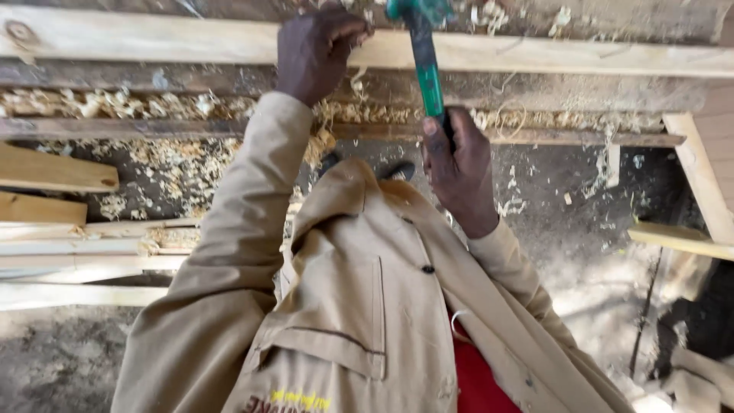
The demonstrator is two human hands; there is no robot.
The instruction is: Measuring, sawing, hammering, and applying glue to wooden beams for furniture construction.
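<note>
My right hand [457, 170] grips the handle of a green hammer [425, 65] whose head reaches the top of the view, over a long pale plank [550, 55] lying across the workbench. My left hand [315, 50] rests on that plank, fingers pinched close beside the hammer head; whatever they pinch is too small to see. Both arms wear tan coat sleeves, and the front of the coat fills the lower middle of the view.
Wood shavings [115, 103] litter a darker beam below the plank. Several cut boards [53, 172] are stacked at the left. Pale timber pieces [699, 172] lean at the right. Below lies a dusty floor [581, 252] strewn with chips.
</note>
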